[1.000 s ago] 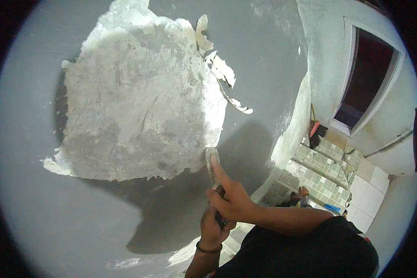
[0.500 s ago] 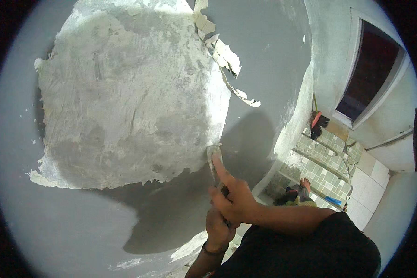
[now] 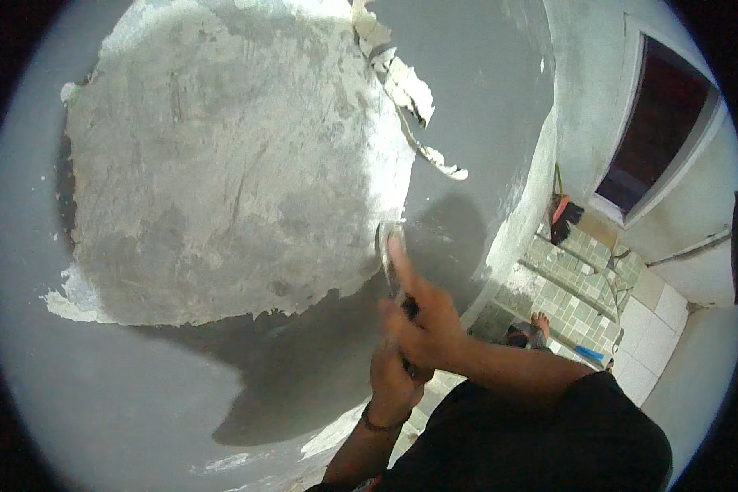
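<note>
Both my hands are closed on a scraper (image 3: 389,246) with a metal blade and a dark handle. Its blade tip touches the grey painted wall (image 3: 320,377) at the right edge of a large bare patch (image 3: 221,180). My right hand (image 3: 426,324) grips the upper handle, its index finger stretched along the blade. Below it, my left hand (image 3: 395,384) wraps round the handle's lower end; a dark bracelet circles that wrist. Peeled paint flakes (image 3: 410,90) hang from the patch's upper right edge.
At the right, greenish tiled steps (image 3: 578,287) lie below, with my bare foot (image 3: 541,321) on them. A broom (image 3: 564,221) with dark bristles stands in the corner. A blue object (image 3: 589,354) rests on a step. A dark window (image 3: 656,123) is at upper right.
Both hands and the scraper have moved up and slightly right along the patch's edge. The blade now meets the wall higher up.
</note>
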Action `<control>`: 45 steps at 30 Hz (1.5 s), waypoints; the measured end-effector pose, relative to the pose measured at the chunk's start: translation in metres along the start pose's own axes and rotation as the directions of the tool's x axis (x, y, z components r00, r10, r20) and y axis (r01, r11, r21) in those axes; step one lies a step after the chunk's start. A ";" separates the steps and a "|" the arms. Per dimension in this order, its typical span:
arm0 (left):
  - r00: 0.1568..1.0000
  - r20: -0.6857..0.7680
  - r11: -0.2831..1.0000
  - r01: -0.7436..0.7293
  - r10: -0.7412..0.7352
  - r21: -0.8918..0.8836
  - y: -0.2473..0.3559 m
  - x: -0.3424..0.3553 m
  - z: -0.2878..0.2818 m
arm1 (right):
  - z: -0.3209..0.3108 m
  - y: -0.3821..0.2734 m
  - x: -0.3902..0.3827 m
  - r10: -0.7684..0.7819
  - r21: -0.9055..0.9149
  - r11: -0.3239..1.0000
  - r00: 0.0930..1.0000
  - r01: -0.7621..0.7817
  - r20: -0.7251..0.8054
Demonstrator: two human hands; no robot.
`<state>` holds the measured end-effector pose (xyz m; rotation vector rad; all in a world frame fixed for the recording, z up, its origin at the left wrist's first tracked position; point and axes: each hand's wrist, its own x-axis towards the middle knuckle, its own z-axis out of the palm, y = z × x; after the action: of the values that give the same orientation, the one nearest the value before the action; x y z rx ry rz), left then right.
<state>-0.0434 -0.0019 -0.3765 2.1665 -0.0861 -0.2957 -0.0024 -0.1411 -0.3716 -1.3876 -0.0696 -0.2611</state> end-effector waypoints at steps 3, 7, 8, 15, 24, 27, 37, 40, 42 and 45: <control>0.980 -0.063 0.964 -0.173 0.188 0.201 0.010 -0.004 0.000 | -0.002 -0.001 -0.001 0.106 0.074 0.990 0.978 -0.121 0.180; 0.994 -0.040 0.986 -0.097 0.103 0.138 0.021 -0.006 0.000 | -0.002 -0.002 0.000 -0.003 0.061 0.998 1.000 0.001 0.027; 0.994 -0.022 0.979 -0.098 0.104 0.178 0.022 -0.006 0.000 | -0.002 -0.002 0.001 0.006 0.063 0.998 0.999 -0.008 0.036; 0.907 -0.081 0.834 -0.341 0.414 0.434 0.026 0.003 0.005 | -0.007 -0.008 0.007 0.036 0.055 0.998 0.999 -0.035 -0.015; 0.988 0.101 0.780 0.155 -0.118 -0.606 0.037 0.021 0.005 | -0.018 -0.016 0.021 0.093 0.160 0.983 0.995 -0.086 -0.035; 0.978 -0.016 0.959 -0.208 0.209 -0.192 0.036 0.020 0.008 | -0.016 -0.011 0.019 -0.117 -0.177 0.977 0.992 0.123 0.043; 0.928 -0.038 0.888 -0.342 0.371 0.306 0.027 0.017 0.012 | -0.023 -0.010 0.016 0.102 0.037 0.993 0.979 -0.110 0.177; 0.994 -0.032 0.992 -0.103 0.105 0.070 0.032 0.013 0.013 | -0.024 -0.008 0.018 0.063 0.094 0.993 0.997 -0.068 0.052; 0.932 -0.031 0.907 -0.344 0.361 0.243 0.035 0.009 0.012 | -0.023 -0.004 0.018 -0.047 0.025 0.999 0.998 0.046 0.034; 0.946 -0.044 0.914 -0.298 0.322 0.276 0.035 0.004 0.011 | -0.023 -0.001 0.014 -0.023 -0.019 0.999 0.991 0.025 0.131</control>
<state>-0.0402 -0.0318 -0.3553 2.3845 -0.4392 -0.0025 0.0085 -0.1658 -0.3716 -1.4245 -0.1930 -0.1910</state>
